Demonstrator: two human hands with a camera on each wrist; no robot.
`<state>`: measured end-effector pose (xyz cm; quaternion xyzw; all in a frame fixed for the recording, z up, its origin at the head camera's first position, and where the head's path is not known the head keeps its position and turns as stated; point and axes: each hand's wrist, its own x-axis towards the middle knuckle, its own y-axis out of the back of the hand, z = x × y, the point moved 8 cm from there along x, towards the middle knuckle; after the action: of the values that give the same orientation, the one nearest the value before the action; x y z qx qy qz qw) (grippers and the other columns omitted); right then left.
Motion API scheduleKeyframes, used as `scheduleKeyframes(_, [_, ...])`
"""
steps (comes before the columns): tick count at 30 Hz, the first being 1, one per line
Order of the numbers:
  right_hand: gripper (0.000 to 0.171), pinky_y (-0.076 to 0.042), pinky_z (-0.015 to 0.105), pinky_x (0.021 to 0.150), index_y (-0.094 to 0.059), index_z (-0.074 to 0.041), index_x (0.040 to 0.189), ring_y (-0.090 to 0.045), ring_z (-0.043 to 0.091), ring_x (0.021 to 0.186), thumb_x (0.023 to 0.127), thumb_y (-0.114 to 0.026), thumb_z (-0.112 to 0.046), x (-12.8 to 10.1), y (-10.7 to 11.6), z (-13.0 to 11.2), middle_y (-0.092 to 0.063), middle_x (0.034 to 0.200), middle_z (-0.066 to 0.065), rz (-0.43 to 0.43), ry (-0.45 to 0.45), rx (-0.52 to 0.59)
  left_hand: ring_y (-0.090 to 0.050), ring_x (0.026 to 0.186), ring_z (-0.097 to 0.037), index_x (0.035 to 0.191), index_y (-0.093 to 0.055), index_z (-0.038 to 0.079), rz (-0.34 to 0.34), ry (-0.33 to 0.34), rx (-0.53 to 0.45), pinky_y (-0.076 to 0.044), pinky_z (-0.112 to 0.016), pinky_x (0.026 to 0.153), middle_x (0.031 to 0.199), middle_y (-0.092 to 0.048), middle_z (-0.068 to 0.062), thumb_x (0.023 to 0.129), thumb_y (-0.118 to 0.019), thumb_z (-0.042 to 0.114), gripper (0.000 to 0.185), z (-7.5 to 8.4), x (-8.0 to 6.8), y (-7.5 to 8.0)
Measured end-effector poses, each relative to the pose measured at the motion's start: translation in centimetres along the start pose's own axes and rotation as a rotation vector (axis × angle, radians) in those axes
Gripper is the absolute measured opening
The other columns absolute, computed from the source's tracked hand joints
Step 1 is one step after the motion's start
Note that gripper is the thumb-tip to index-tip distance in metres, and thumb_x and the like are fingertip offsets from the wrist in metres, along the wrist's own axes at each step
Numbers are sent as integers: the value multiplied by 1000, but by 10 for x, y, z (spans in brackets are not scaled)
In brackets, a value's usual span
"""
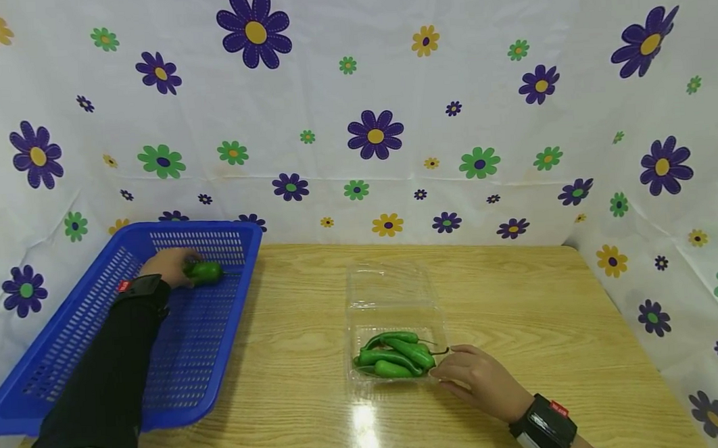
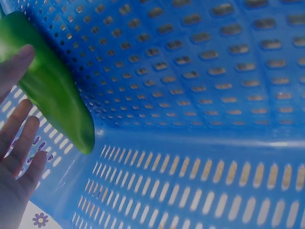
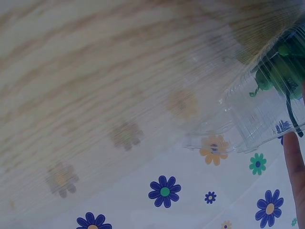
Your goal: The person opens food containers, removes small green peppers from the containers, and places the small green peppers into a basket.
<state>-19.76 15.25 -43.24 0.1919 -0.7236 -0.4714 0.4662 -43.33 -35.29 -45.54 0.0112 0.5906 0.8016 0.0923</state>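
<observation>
Step in hand, as judged: moving peppers from clear tray (image 1: 394,317) on tabletop (image 1: 523,324) to blue basket (image 1: 67,347). Left hand (image 1: 169,266) grip loosely holds green pepper (image 1: 204,273) inside basket's far end. Right hand (image 1: 479,380) steadies tray, fingers relaxed. Next calls for letting go, low over basket floor.

pepper (image 1: 204,272): green, lying in blue basket (image 1: 67,347), far end | peppers (image 1: 396,354): green pile in open clear box (image 1: 393,296)
</observation>
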Motion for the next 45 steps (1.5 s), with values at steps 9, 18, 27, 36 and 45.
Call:
scheduleKeyframes(9, [29,-51,37,85,-73,-13,93,-65,6,83,66,-81,-11,-3,-1,2,-70,88,-7,9,11,-27,-50,112,-49,125,-55,-1,13,-84,46,-41,-62,89,125,-54,-30,69,-79,15,63,13,-3,5])
scheduleKeyframes(18, [27,-52,37,85,-72,-13,92,-65,6,83,67,-81,-12,-4,-4,4,-70,87,-8,2,20,-17,-49,118,-45,124,-58,3,48,-233,120,-38,-61,97,126,-57,-25,80,-69,25,51,69,-30,29])
scheduleKeyframes(27, [26,-52,38,84,-72,-13,90,-65,6,81,65,-82,-11,-4,-3,5,-70,85,-7,19,19,1,-60,101,-39,121,-60,8,151,-378,259,-48,-56,84,117,-62,-20,78,-72,30,50,161,-53,56])
scheduleKeyframes(36, [26,-52,37,85,-73,-13,90,-65,6,81,66,-82,-12,-5,-2,5,-70,85,-7,19,22,3,-59,106,-31,121,-59,8,155,-621,287,-47,-47,92,114,-62,-13,78,-73,28,49,289,-84,49])
scheduleKeyframes(45, [26,-52,36,86,-73,-13,91,-65,7,83,67,-82,-12,-4,-4,7,-71,87,-6,11,11,-3,-56,114,-24,125,-56,16,-27,-878,317,-43,-43,101,121,-59,-6,84,-69,34,47,388,-112,2])
